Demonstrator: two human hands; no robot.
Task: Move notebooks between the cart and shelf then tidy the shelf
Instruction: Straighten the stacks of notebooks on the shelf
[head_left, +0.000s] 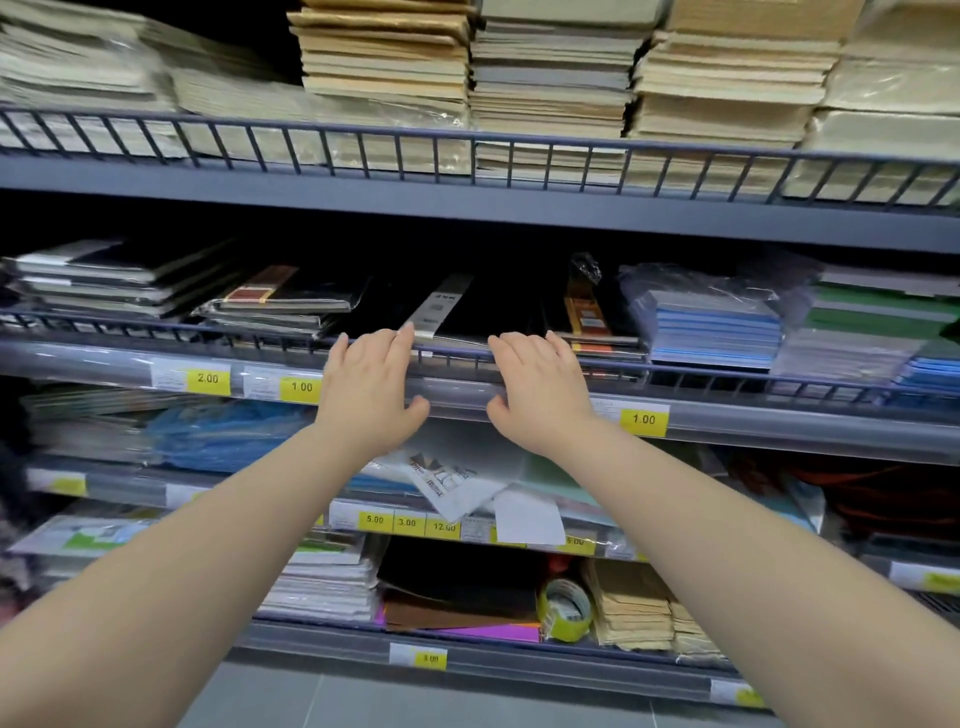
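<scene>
Head view, close, facing shelf (467, 208)

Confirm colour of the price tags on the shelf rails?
Yellow with dark digits, e.g. the 2.00 price tag. Head view, the only one.

Both forearms are bare, no sleeves in view; the left hand (369, 384) and right hand (540, 392) seemingly wear no rings.

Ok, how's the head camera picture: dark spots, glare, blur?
Head view: the back of the middle shelf is in deep shadow; plastic wrap glints; shelf rails bow from the wide lens; left edge smeared; both hands, left hand and right hand, are sharp.
</scene>
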